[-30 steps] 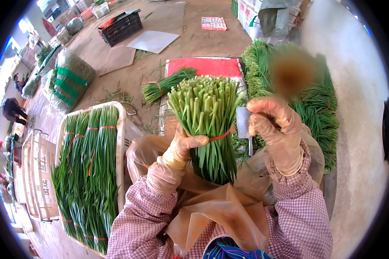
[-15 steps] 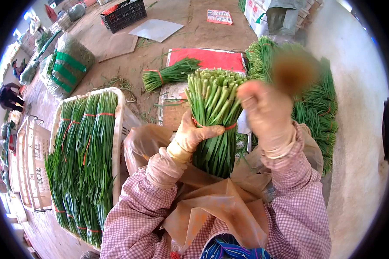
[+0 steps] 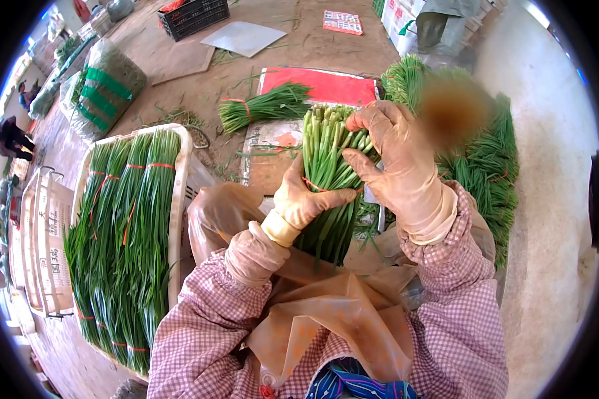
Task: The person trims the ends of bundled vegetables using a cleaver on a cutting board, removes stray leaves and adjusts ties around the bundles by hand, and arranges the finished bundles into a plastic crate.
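In the head view, my left hand [image 3: 307, 201] wears a pale glove and is wrapped round an upright bundle of green chives [image 3: 333, 149], near a red band. The pale cut ends point up and away from me, and the long leaves hang below my grip. At the upper right side of the bundle is my gloved right hand [image 3: 406, 166]. Its thumb and forefinger are apart, with the tips at the stalk ends. Another tied chive bundle [image 3: 266, 106] lies just beyond, on the board with a red sheet [image 3: 319, 85].
To my left stands a white crate [image 3: 183, 149] full of banded chives. More chives [image 3: 492, 173] are piled at right, partly behind a brown blur. Farther off are a wrapped bale [image 3: 103, 90], a black crate [image 3: 193, 18], a flat white board [image 3: 245, 38] and a person [image 3: 12, 139].
My right hand has come down and left from beside the bundle to its stalk ends. The held bundle has tilted, its lower leaves shifting left. The view has moved slightly.
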Available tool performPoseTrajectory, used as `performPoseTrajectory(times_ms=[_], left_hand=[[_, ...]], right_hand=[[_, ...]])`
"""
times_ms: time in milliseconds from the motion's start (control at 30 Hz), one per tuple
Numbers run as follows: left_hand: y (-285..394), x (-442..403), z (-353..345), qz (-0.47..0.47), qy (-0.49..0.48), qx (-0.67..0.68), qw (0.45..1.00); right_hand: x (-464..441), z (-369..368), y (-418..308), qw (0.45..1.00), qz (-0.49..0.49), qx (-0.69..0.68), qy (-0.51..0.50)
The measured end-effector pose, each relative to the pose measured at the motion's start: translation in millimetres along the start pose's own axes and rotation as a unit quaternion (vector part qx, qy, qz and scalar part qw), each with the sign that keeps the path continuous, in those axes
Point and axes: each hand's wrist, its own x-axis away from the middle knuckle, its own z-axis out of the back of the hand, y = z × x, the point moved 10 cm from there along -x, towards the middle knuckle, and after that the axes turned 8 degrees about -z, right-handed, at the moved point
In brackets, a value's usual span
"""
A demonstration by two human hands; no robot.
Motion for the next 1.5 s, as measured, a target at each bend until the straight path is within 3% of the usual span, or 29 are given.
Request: performPoseTrajectory(times_ms=[200, 400, 467, 600, 667, 800, 833, 867, 967, 1033, 1067, 1100, 1133, 1300, 1433, 1500], left_hand=[[-2.9, 1.7, 1.4, 0.013, 0.006, -0.01, 1.0], [1.6, 2.3, 1.7, 0.011, 0.037, 0.014, 0.999], [1.9, 1.0, 9.0, 0.007, 0.045, -0.077, 0.996], [1.1, 0.3, 10.7, 0.009, 0.052, -0.092, 0.994], [-0.9, -0.2, 10.7, 0.006, 0.054, -0.069, 0.996], [-0.8, 0.4, 10.7, -0.001, 0.056, -0.065, 0.996], [1.2, 1.5, 8.8, -0.003, 0.053, -0.037, 0.998], [2.9, 1.9, 7.0, -0.005, 0.051, -0.01, 0.999], [8.1, 1.7, 5.6, -0.013, 0.043, -0.01, 0.999], [5.7, 1.3, 7.0, -0.011, 0.047, -0.022, 0.999], [3.8, 1.2, 7.5, -0.01, 0.049, -0.032, 0.998], [2.4, 1.4, 6.0, -0.011, 0.047, -0.032, 0.998], [3.5, 2.2, 6.6, -0.02, 0.052, -0.047, 0.997], [-5.2, 0.7, 15.0, -0.054, 0.09, -0.073, 0.992], [0.7, -0.9, 14.0, -0.094, 0.098, 0.002, 0.991], [1.1, 0.2, 14.3, -0.075, 0.098, -0.01, 0.992]], right_hand=[[-2.5, -0.3, -5.5, 0.999, 0.031, -0.017, -0.029], [-9.1, -9.5, -19.8, 0.986, 0.09, 0.135, -0.047], [-7.3, -5.5, -31.1, 0.972, 0.141, 0.188, -0.002], [-2.4, -18.4, -24.2, 0.978, 0.141, 0.152, 0.015], [-4.4, -19.5, -3.9, 0.997, 0.065, 0.042, 0.028], [-5.6, -16.9, 9.6, 0.999, 0.001, -0.031, 0.043], [-8.2, -3.2, 32.0, 0.956, -0.108, -0.269, 0.043], [-4.3, -3.3, 52.3, 0.846, -0.209, -0.488, 0.04], [2.3, 38.7, 44.5, 0.891, -0.128, -0.422, 0.111], [6.0, 23.3, 29.6, 0.895, -0.093, -0.432, 0.067], [8.3, 20.9, 11.1, 0.968, -0.018, -0.237, 0.075], [13.2, 10.2, -7.6, 0.995, 0.057, -0.03, 0.078], [16.0, 2.7, -8.9, 0.994, 0.057, 0.029, 0.09], [12.3, -3.7, -13.4, 0.991, 0.03, 0.09, 0.094], [8.0, -21.7, -5.2, 0.997, 0.021, 0.03, 0.066], [6.8, -25.4, 5.7, 0.994, 0.012, -0.08, 0.072]])
